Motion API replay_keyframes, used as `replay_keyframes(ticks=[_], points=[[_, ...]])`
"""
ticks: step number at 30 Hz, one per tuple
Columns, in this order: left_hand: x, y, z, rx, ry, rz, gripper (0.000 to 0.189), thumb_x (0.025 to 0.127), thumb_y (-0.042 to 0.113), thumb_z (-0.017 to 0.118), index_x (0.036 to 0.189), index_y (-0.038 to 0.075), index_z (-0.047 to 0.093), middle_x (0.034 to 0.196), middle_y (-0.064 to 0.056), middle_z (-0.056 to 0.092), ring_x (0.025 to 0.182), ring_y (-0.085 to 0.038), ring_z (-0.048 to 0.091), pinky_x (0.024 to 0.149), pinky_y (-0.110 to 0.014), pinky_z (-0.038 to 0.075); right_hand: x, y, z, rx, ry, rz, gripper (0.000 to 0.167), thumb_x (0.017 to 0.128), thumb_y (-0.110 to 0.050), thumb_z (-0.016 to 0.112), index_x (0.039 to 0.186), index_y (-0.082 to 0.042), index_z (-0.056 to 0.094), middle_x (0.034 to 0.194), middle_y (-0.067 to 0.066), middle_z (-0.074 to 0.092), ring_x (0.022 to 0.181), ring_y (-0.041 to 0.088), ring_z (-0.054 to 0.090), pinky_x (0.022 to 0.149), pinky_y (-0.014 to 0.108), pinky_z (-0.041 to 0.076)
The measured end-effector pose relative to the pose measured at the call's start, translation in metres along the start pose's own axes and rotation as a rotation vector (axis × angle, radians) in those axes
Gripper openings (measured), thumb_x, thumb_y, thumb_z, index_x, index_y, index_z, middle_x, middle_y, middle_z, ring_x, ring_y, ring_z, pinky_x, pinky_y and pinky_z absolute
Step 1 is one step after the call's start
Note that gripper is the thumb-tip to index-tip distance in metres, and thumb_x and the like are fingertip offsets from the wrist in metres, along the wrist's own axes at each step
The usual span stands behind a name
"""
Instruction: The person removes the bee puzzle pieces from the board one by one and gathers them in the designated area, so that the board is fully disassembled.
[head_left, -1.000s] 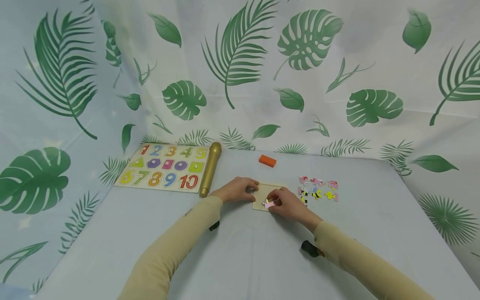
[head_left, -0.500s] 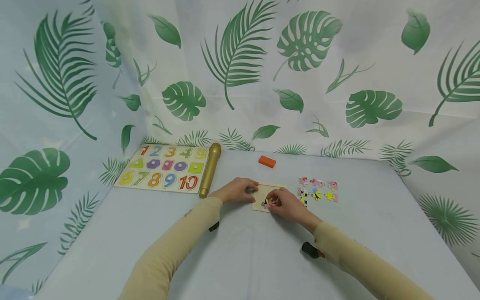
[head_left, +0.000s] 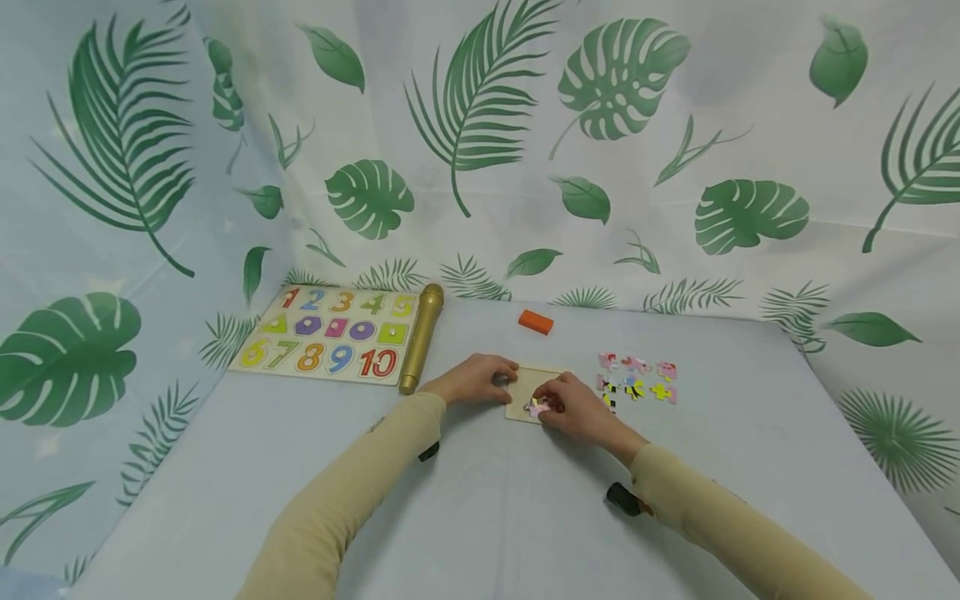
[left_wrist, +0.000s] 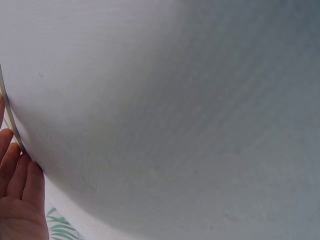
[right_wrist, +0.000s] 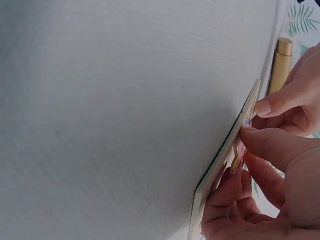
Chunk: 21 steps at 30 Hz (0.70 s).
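Note:
A small, pale wooden puzzle board (head_left: 522, 384) lies flat on the table in the head view. My left hand (head_left: 474, 379) holds it by its left edge, thumb near the front corner and fingers toward the back one. Between the thumb and fingers of my right hand (head_left: 577, 410) a pink and yellow jigsaw piece (head_left: 537, 407) is pinched low over the board's front part. The right wrist view shows that piece (right_wrist: 237, 156) tilted against the board (right_wrist: 225, 155), partly hidden by fingers. In the left wrist view, the left hand's fingertips (left_wrist: 34, 167) touch the board's edge.
Several loose jigsaw pieces (head_left: 634, 387) lie in rows right of the board. An orange block (head_left: 536, 322) is behind it. Farther left are a gold microphone-shaped stick (head_left: 422, 337) and a number-and-shape puzzle board (head_left: 322, 336). A leaf-printed cloth (head_left: 480, 150) hangs behind the table.
Both hands stay almost in place. The pinched jigsaw piece tilts slightly within the right fingers, its printed face showing more darkly half a second ago and brighter now.

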<state>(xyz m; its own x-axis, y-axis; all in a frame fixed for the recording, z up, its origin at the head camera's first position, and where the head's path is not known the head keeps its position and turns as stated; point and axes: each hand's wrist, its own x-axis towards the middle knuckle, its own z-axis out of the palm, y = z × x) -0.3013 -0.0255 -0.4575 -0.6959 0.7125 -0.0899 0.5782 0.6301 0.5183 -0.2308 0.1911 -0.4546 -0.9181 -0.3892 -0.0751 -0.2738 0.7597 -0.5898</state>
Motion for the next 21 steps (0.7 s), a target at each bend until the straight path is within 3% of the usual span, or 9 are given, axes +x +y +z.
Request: replay_keyframes(ticks=[11, 21], points=[[0.001, -0.0006, 0.0003, 0.004, -0.003, -0.002, 0.043, 0.088, 0.02, 0.075, 0.126, 0.005, 0.064, 0.141, -0.007, 0.054, 0.133, -0.021, 0.047, 0.112, -0.03, 0.034, -0.0016, 0.002, -0.0016, 0.004, -0.029, -0.018, 0.028, 0.089, -0.014, 0.072, 0.115, -0.006, 0.066, 0.101, 0.004, 0.056, 0.091, 0.017, 0.056, 0.08, 0.034, 0.051], [-0.0007, 0.0024, -0.0017, -0.004, -0.01, -0.008, 0.043, 0.088, 0.02, 0.075, 0.126, 0.005, 0.064, 0.142, -0.007, 0.054, 0.133, -0.021, 0.047, 0.113, -0.031, 0.034, -0.0044, 0.0049, -0.0043, 0.009, -0.014, -0.082, 0.031, 0.091, -0.015, 0.07, 0.12, -0.004, 0.069, 0.103, 0.005, 0.059, 0.087, 0.015, 0.054, 0.074, 0.029, 0.048]])
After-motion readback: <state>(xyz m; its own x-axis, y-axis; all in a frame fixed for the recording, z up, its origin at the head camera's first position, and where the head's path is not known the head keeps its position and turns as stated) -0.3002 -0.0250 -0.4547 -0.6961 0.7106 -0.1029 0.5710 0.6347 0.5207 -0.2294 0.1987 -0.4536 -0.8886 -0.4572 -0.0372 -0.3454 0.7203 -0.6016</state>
